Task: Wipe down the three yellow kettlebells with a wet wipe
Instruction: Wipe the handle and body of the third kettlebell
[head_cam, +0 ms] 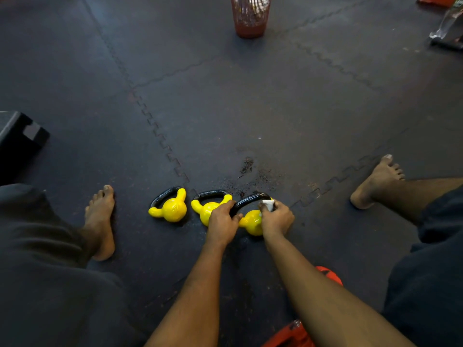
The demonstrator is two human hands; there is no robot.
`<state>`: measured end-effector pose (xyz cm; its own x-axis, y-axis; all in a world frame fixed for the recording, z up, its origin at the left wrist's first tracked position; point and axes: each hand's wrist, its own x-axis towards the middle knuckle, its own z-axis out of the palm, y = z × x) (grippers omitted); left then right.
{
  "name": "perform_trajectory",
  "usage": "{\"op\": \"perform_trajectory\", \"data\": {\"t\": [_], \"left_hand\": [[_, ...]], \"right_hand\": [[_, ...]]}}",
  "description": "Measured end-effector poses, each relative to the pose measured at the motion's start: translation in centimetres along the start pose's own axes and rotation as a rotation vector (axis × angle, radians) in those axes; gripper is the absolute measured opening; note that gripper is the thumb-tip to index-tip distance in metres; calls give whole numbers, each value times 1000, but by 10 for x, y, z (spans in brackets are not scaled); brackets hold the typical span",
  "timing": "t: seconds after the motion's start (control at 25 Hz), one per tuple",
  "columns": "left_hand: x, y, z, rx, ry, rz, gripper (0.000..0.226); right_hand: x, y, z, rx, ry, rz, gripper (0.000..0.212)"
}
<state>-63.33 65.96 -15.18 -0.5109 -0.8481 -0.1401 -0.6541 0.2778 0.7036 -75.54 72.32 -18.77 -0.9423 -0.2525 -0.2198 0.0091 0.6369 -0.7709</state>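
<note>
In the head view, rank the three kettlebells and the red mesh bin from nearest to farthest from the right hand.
1. right kettlebell: touching the right hand, which holds a wipe on its handle.
2. middle kettlebell: next one to the left.
3. left kettlebell: far end of the row.
4. red mesh bin: far ahead, top of view.

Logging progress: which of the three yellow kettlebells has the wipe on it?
The rightmost kettlebell: only its handle bears the white wipe, held there by the right hand; the left hand grips that handle.

Three kettlebells (171,209) sit in a row on the floor (275,108) (between two feet (100,221)); a basket (250,16) stands well behind.
</note>
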Motion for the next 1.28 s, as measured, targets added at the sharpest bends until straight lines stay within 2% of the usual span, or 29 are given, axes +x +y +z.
{"op": "perform_trajectory", "data": {"t": [0.12, 0.2, 0.48, 0.64, 0.72, 0.8, 0.92, 1.08, 1.2, 1.28], "left_hand": [[0, 3, 2, -4, -6, 18, 37], [1, 3, 3, 4, 0, 32, 34], [1, 2, 0, -2, 1, 18, 38], [2, -2, -2, 0, -3, -1, 41], [1, -3, -3, -4, -9, -2, 37], [2, -4, -3, -5, -6, -3, 37], [4, -1, -3, 18, 4, -16, 40], [3, 4, -3, 53, 0, -31, 40], [0, 9, 0, 51, -13, 18, 29], [-1, 13, 4, 47, -27, 61, 25]], "right_hand": [[-1, -5, -1, -164, 69, 44, 37], [8, -7, -1, -106, 0, 49, 34], [33, 8, -11, 329, -455, 59, 25], [38, 17, -28, 504, -762, 86, 32], [41, 21, -34, 542, -859, 79, 36], [40, 20, -36, 571, -886, 84, 34], [37, 16, -27, 560, -789, 129, 22], [30, 7, -3, 368, -435, 83, 10], [23, -4, 5, 82, -154, 81, 23], [15, -10, 2, 43, -54, 134, 29]]}}
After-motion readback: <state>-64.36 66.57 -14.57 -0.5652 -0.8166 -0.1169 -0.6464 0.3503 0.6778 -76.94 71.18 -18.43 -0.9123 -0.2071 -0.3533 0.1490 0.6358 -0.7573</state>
